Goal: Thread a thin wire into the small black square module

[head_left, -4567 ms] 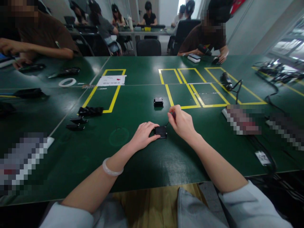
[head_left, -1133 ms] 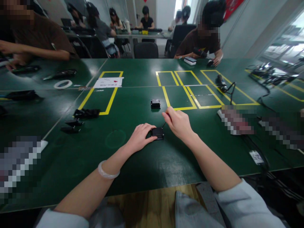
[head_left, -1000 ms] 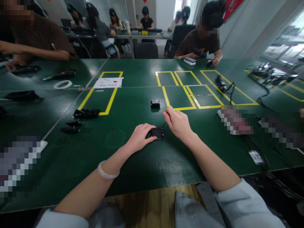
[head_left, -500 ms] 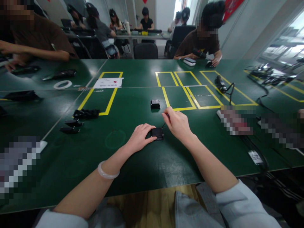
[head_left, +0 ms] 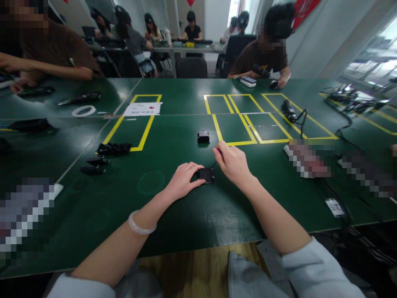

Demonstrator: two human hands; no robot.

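My left hand (head_left: 185, 181) grips a small black rectangular block (head_left: 206, 175) from its left side, thumb at the near edge and fingers at the far edge. The block rests on the green table, with small shiny points along its right side. My right hand (head_left: 232, 162) is closed around a thin dark rod-like tool (head_left: 214, 165), whose kind I cannot make out. The tool slants down to the block's upper right corner; its upper part is hidden in my fingers. Just beyond my hands stands a second black block (head_left: 203, 137) of similar look, apart from both.
Several black parts (head_left: 114, 148) lie at the left on the table (head_left: 173, 231). Yellow tape outlines (head_left: 242, 143), a paper sheet (head_left: 143, 109) and a tape roll (head_left: 83, 111) are farther back. Cables (head_left: 344, 207) run at the right. Co-workers sit across the table.
The view has shifted very slightly. Both hands, the block and the tool keep nearly the same position.
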